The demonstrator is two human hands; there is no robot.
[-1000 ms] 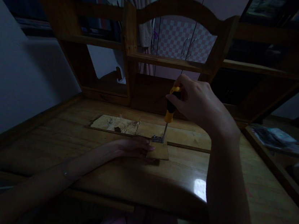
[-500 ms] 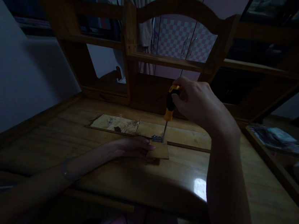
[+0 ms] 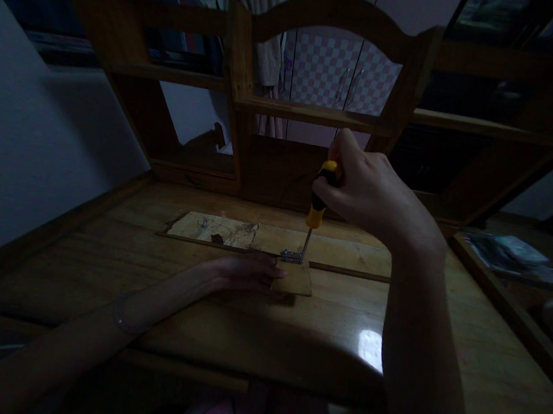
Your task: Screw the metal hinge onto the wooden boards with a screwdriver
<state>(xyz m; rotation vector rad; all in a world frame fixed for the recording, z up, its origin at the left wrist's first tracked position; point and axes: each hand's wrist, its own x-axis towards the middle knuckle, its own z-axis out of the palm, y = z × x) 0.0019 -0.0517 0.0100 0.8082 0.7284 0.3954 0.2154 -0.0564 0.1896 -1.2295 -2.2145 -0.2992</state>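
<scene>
from my end i see the right hand [image 3: 362, 184] just right of centre, fingers clamped on the screwdriver [image 3: 315, 217] high on its handle — prob. for twist; tip's at the metal fitting's [image 3: 292, 256] right end, can't tell if seated. left hand [image 3: 245, 272], lower centre, pinches the wood piece [image 3: 294, 280] by its left edge, prob. to steady it abv the desk [image 3: 192, 321]. vs half a sec ago, handle leans more to frame right — wood abt same spot.

We see yellow-and-black screwdriver [image 3: 314, 217], nearly upright, handle leaning slightly right, tip down at right end of silvery hinge-like metal fitting [image 3: 292, 256]. Fitting sits along far edge of small, flat, brown wooden board [image 3: 294, 280]. We cannot tell whether board touches tabletop [image 3: 332, 328].
</scene>
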